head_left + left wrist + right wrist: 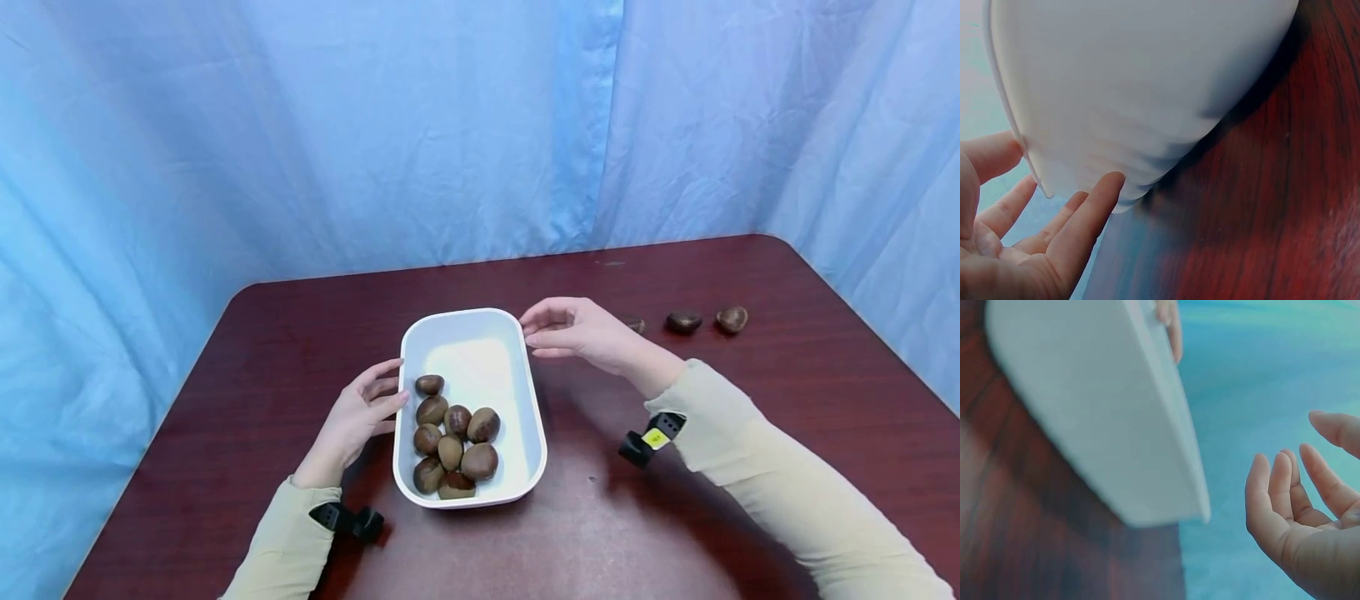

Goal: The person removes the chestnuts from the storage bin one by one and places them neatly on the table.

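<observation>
A white rectangular plastic container [534, 400] with rounded corners stands on the table, holding several brown chestnuts [480, 461] toward its near end. At its left side, my left hand [356, 417] holds the edge, thumb on the rim and the other fingers spread along the outer wall. My right hand [588, 333] is by the far right corner, its fingers loosely bent. In the right wrist view, a gap shows between the right fingertips [1260, 464] and the container wall [1104, 419], and nothing is in that palm.
Three more chestnuts lie at the back right of the dark red wooden table [810, 383]: one chestnut [635, 326] partly behind the right hand, a middle chestnut [683, 322] and a right chestnut [731, 319]. Light blue curtains [420, 150] surround the table's back and sides.
</observation>
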A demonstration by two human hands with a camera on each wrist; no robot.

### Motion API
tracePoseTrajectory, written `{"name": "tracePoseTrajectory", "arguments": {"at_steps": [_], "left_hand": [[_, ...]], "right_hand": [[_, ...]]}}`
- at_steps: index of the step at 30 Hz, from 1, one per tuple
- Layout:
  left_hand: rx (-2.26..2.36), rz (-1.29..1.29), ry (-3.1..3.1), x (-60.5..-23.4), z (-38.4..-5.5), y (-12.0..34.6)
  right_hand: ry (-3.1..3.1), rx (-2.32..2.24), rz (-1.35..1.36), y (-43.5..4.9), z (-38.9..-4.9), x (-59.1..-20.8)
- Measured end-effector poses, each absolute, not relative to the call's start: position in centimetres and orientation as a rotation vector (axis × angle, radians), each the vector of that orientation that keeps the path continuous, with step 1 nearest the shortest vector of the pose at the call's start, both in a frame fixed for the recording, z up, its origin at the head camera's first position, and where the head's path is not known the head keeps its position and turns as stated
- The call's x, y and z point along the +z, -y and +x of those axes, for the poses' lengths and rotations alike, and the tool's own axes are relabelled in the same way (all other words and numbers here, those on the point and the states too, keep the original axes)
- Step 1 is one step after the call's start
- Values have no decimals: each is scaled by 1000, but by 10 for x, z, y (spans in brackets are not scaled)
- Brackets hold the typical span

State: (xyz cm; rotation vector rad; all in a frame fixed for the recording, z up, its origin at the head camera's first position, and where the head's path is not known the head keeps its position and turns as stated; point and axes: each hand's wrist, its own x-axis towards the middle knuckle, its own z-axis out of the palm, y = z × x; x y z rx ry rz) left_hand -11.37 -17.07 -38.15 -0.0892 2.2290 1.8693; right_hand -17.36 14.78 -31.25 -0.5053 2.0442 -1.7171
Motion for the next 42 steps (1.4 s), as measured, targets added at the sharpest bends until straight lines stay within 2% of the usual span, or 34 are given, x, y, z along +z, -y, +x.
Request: {"name": "tracePoseTrajectory", "arguments": {"at_steps": [8, 19, 33, 42], "left_hand": [[1869, -96, -2233, -380, -113, 170], [1866, -104, -2230, -381, -114, 170], [1859, -93, -2227, -381, -114, 173], [1870, -85, -2227, -382, -115, 172]], "right_hand": [[-2033, -1683, -607, -107, -172, -293], [-2021, -1564, -605, -62, -179, -294], [-2004, -1325, -214, -23, -200, -315], [-2055, -1123, -171, -16, -211, -327]]}}
